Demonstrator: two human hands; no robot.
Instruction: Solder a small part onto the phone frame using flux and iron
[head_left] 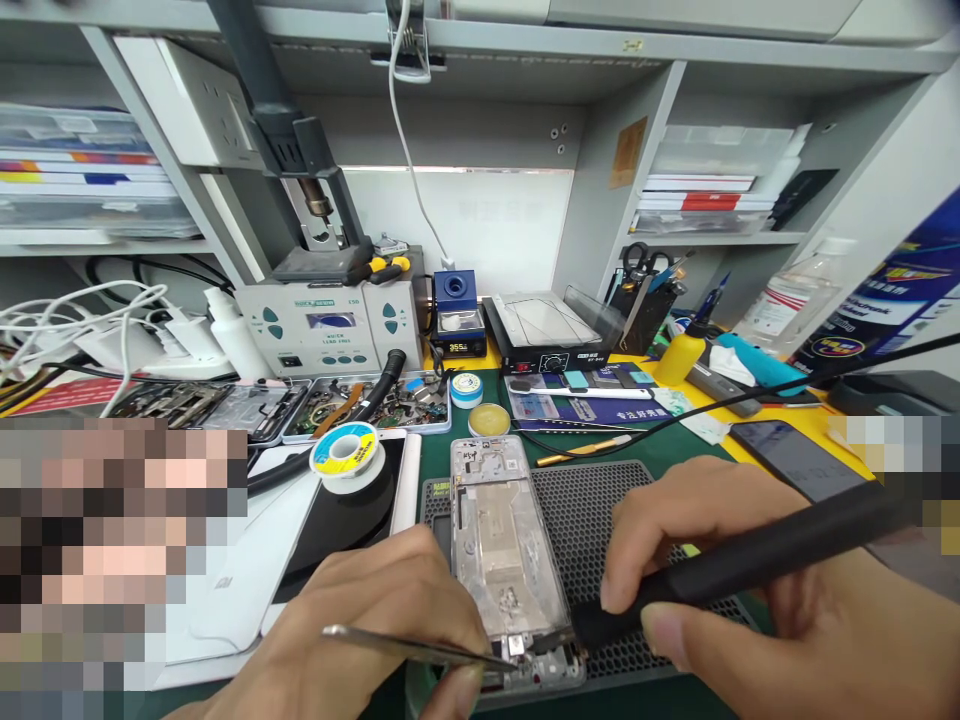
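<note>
A phone frame (499, 545) without its back cover lies lengthwise on a dark perforated mat (600, 520). My left hand (375, 620) pinches metal tweezers (420, 648), whose tips reach the small parts at the phone frame's near end. In my right hand (720, 570) is a thick black-handled soldering iron (750, 555), closed between thumb and fingers. Its tip meets the same near end, close beside the tweezer tips. Whether either tip actually touches a part is too small to tell.
Left of the phone stand a solder spool (346, 455) and white panels (247, 560). Behind are a tray of small parts (375, 405), a flux tin (489, 420) and a grey rework station (330, 325). A black cable (750, 398) crosses the right side above a phone (799, 460).
</note>
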